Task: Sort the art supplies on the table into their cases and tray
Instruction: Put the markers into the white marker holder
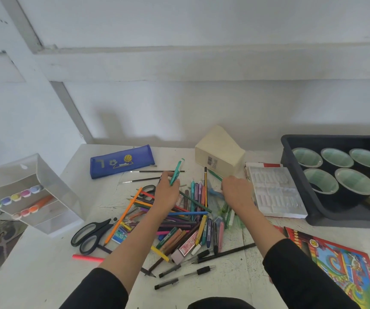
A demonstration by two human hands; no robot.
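A heap of coloured pencils, pens and markers [186, 221] lies in the middle of the white table [46, 275]. My left hand [167, 190] grips a teal pen [178, 169] above the heap's far edge, tip pointing up and away. My right hand [235, 189] reaches down with curled fingers at the heap's right side, by a light blue item [214, 192]; what it holds is hidden. A blue zip pencil case [121, 161] lies at the back left. A dark tray [326, 210] sits at the right.
A clear organiser [34, 192] with markers stands at the left. Black scissors [91, 234] lie left of the heap. A cream box [220, 151] lies tipped at the back. A white pastel tray [275, 192] and a red crayon box [340, 264] are on the right. Tape rolls [337, 175] fill the dark tray.
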